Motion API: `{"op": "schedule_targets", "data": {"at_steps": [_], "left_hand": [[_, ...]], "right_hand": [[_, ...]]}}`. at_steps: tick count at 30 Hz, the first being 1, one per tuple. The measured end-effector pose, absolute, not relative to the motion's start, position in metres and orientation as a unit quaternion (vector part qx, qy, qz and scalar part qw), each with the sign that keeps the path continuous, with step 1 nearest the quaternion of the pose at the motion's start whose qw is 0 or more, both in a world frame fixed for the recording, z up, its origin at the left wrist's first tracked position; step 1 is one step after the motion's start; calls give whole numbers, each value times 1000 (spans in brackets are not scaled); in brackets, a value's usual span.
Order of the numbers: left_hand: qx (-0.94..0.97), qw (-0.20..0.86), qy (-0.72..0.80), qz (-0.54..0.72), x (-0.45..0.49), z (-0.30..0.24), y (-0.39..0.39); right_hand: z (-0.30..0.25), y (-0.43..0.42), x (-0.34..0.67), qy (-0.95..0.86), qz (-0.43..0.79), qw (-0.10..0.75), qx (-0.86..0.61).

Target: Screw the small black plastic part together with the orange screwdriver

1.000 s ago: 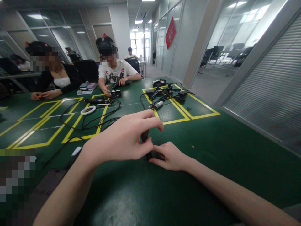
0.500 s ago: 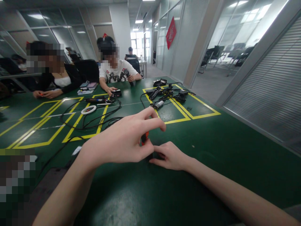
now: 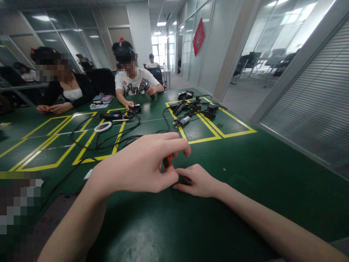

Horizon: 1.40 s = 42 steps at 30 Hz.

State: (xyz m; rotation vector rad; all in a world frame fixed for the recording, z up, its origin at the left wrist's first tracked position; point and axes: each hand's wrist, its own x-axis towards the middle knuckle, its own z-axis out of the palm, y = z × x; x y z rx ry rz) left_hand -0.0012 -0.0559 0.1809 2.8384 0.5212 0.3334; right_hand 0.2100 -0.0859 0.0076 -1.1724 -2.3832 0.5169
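My left hand (image 3: 141, 163) hovers over the green table (image 3: 245, 174), its fingers curled around a small red and black tool (image 3: 167, 162) that stands nearly upright. Only a short part of the tool shows between the fingers. My right hand (image 3: 197, 180) rests on the table just to the right, with thumb and fingers pinched on a small dark part under the tool's tip. That part is almost wholly hidden by both hands.
Black cables (image 3: 109, 136) and a white ring (image 3: 102, 127) lie in yellow taped boxes at the left. A heap of black devices and cords (image 3: 192, 108) sits in the far box. Two people sit across the table, one holding a black tool (image 3: 143, 86).
My left hand has shifted slightly and its fingers have curled lower around the tool, which now shows more red. My right hand has stayed put. The person opposite has lifted a black tool.
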Motion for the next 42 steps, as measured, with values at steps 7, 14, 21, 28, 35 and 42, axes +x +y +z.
{"op": "schedule_targets", "data": {"at_steps": [7,14,21,28,35,42], "left_hand": [[969,115,176,131,0,177,-51],[968,113,195,109,-2,180,-55],[967,119,188,121,-1,178,-51],[968,114,190,121,0,178,-52],[968,104,182,137,2,175,-49],[969,121,161,140,6,174,-46]], "right_hand": [[8,-86,210,-861,184,205,-427],[9,-86,210,-861,183,206,-427],[9,-86,210,-862,183,203,-427],[8,-87,210,-860,182,213,-426],[10,-89,208,-856,200,221,-423],[8,-90,211,-853,196,219,-431]]}}
